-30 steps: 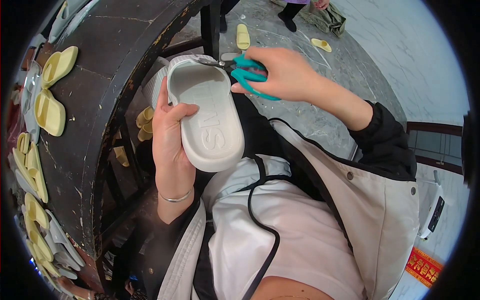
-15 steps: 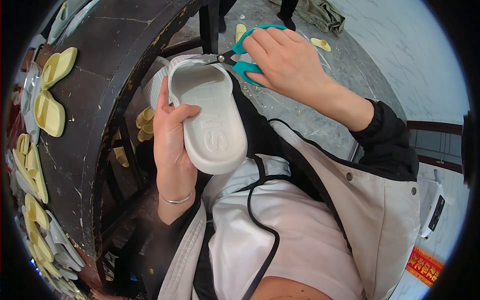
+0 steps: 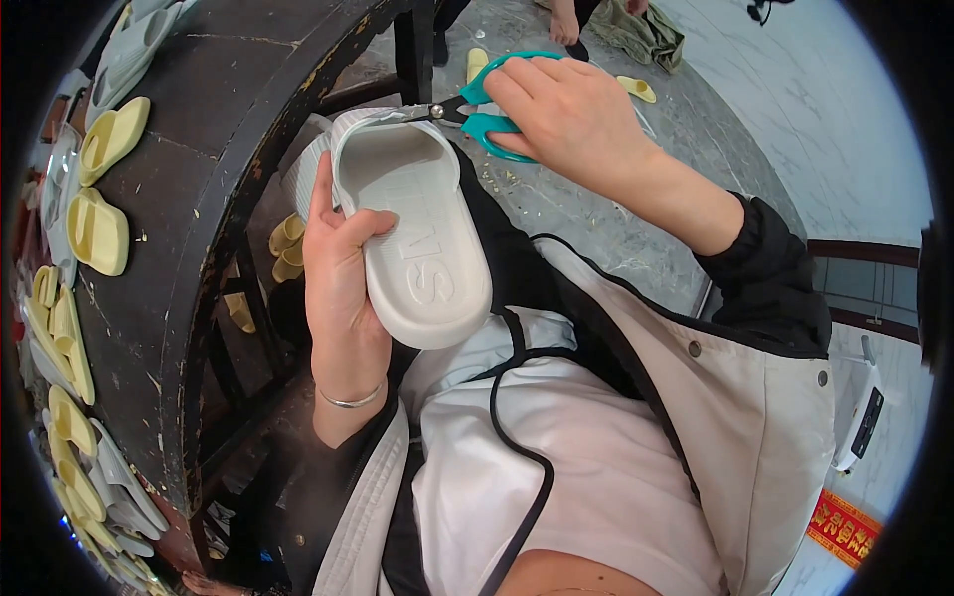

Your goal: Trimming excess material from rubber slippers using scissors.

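Observation:
My left hand (image 3: pixel 348 283) grips a pale grey slide slipper (image 3: pixel 427 253) by its left side, thumb on the footbed and fingers around the outside. The slipper's heel end points toward me and its strap faces away. My right hand (image 3: pixel 576 114) holds a pair of scissors (image 3: pixel 487 127) with teal handles, its fingers through the loops. The handles are spread apart. The dark blades lie at the rim of the slipper's strap, and their tips are hard to make out against it.
A worn dark table (image 3: pixel 149 328) curves along the left, bearing yellow slippers (image 3: pixel 97 233) and grey slippers (image 3: pixel 134 50). Yellow slippers (image 3: pixel 288 248) also show beneath it. Small scraps (image 3: pixel 512 181) dot the grey floor. Another person's hand (image 3: pixel 564 22) shows at the top.
The scissors have shifted slightly left and up along the strap rim. Grey slippers now show more fully at the table's far left end. Another person's hand has appeared at the top.

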Demonstrator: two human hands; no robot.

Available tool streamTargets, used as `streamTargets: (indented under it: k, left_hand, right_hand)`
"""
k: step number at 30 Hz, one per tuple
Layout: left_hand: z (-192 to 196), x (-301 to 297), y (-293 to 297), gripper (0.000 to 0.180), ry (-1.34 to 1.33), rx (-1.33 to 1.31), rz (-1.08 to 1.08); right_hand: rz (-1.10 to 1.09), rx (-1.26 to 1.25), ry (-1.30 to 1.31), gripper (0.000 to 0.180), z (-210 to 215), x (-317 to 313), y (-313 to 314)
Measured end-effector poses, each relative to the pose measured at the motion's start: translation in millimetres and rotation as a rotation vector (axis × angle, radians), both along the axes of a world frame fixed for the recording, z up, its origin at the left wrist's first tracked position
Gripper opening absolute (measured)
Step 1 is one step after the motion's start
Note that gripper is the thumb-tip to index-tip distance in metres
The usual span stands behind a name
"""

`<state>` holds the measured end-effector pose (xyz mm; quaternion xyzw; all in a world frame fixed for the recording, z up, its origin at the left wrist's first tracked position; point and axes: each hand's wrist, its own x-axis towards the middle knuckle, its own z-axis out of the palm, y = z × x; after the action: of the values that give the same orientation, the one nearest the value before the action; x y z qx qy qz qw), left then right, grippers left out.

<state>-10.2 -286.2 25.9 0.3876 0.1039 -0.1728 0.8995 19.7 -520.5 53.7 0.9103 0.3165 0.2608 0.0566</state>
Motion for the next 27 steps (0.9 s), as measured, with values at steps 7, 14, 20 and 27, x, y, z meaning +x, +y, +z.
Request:
streamTargets:
  k: [7, 14, 20, 27]
  left_hand:
    - [1, 0, -2, 0.087, -0.022, 0.005, -0.006]
    - [0, 1, 0, 0.085, -0.028, -0.001, -0.040]
    - [1, 0, -2, 0.085, -0.066, -0.008, -0.006]
    - [-8, -2, -2, 0.088, -0.070, -0.074, -0.023]
  right_hand:
    - [0.031, -0.057, -0.040, 0.043, 1, 4, -5]
    - [-0.094, 0.158, 0.135, 0.045, 0, 4, -7]
    - [-0.092, 0.229, -0.009, 0.047, 6, 6, -14]
    - [0.002, 0.200, -0.099, 0.044, 7, -5, -9]
